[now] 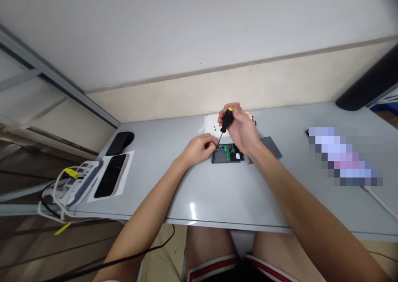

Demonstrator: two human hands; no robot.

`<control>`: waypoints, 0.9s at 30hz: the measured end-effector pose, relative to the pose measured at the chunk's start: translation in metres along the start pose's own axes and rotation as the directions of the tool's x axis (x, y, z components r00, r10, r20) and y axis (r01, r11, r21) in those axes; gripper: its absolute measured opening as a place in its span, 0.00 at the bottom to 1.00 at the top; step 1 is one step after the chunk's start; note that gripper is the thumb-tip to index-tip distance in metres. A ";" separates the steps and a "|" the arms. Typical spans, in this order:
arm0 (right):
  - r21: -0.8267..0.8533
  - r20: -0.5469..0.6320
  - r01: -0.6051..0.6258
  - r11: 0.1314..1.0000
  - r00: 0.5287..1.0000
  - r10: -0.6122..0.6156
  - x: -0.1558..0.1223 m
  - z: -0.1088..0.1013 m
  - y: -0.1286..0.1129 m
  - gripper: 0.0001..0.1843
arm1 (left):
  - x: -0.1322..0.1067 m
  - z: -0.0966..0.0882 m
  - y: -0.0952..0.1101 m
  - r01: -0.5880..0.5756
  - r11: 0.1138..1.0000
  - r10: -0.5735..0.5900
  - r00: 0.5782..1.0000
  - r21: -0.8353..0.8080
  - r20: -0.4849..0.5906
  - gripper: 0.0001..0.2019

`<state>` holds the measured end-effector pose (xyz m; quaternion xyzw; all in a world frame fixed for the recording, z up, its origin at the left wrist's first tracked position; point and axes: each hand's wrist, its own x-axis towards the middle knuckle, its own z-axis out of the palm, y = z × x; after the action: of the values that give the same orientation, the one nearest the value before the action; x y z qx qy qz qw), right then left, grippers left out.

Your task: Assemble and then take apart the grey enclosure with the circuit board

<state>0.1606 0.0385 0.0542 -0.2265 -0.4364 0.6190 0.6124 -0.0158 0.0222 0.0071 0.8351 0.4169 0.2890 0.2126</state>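
Note:
My right hand [241,126] is closed around the black handle of a screwdriver [228,119] with a yellow end. Its thin shaft slants down to the upper left part of an opened electronic device [219,157], a flat dark case with a green circuit board [228,150] inside. The very tip is hard to make out. My left hand [201,148] has its fingers bent together at the device's upper left edge, close to the screwdriver tip. A dark flat cover plate [270,146] lies right of the device, partly behind my right wrist.
Several tiny dark pieces, probably screws, lie on white paper [209,124] behind the device. At the left are a phone [112,176], a black object [120,143] and a power strip [82,182] with cables. A blurred-out screen [342,157] lies at the right.

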 end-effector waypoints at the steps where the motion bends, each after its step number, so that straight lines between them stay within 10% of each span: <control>1: -0.015 -0.007 -0.007 1.000 1.000 0.007 0.001 0.001 -0.001 0.26 | 0.000 0.000 0.000 -0.002 1.000 0.002 1.000 -0.002 0.001 0.12; 27: 0.012 -0.023 -0.025 1.000 0.999 0.026 -0.005 0.010 -0.002 0.23 | 0.000 0.000 0.001 0.001 1.000 -0.001 1.000 -0.001 -0.008 0.12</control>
<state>0.1545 0.0314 0.0593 -0.2356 -0.4225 0.6267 0.6110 -0.0154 0.0220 0.0081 0.8337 0.4180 0.2925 0.2113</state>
